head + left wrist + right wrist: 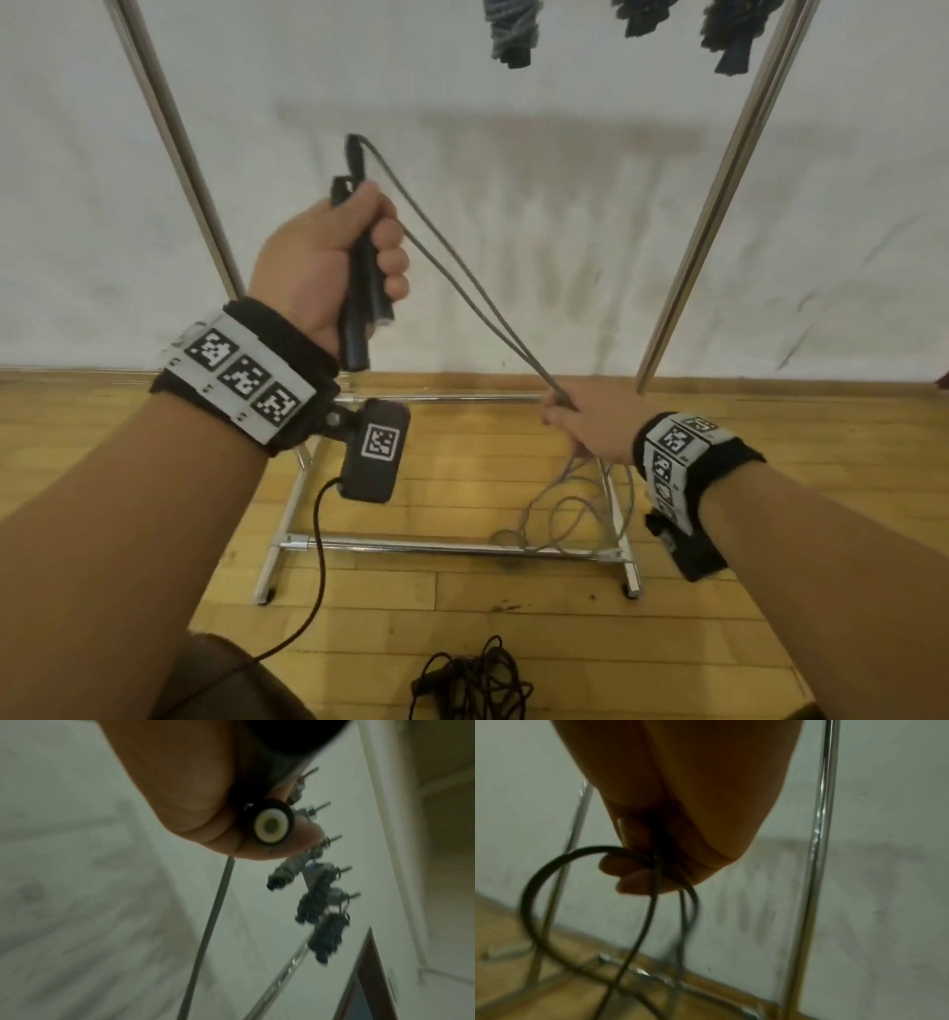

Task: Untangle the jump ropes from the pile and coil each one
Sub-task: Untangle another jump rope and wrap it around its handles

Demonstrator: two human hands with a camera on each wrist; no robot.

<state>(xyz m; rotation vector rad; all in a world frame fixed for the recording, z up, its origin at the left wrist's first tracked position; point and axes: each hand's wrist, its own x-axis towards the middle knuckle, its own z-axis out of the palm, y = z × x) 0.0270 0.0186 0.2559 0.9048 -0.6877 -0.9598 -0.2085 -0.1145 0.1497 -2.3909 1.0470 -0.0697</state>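
Note:
My left hand point(354, 252) is raised and grips two black jump-rope handles point(362, 288) upright together; the left wrist view shows one handle's white end cap point(271, 824). Two grey cord strands point(462, 277) run from the handle tops down to my right hand point(580, 426), which holds both strands low and to the right. Below that hand the grey cord falls in loose loops point(565, 509) onto the floor by the rack base; a loop point(552, 882) hangs under the fingers in the right wrist view. A tangled black rope pile point(472, 678) lies on the floor near me.
A chrome garment rack point(447, 547) stands ahead against a white wall, its slanted posts point(739, 169) on either side of my hands. Coiled dark ropes point(513, 31) hang from its top bar. The floor is wooden. A cable point(318, 555) dangles from my left wrist device.

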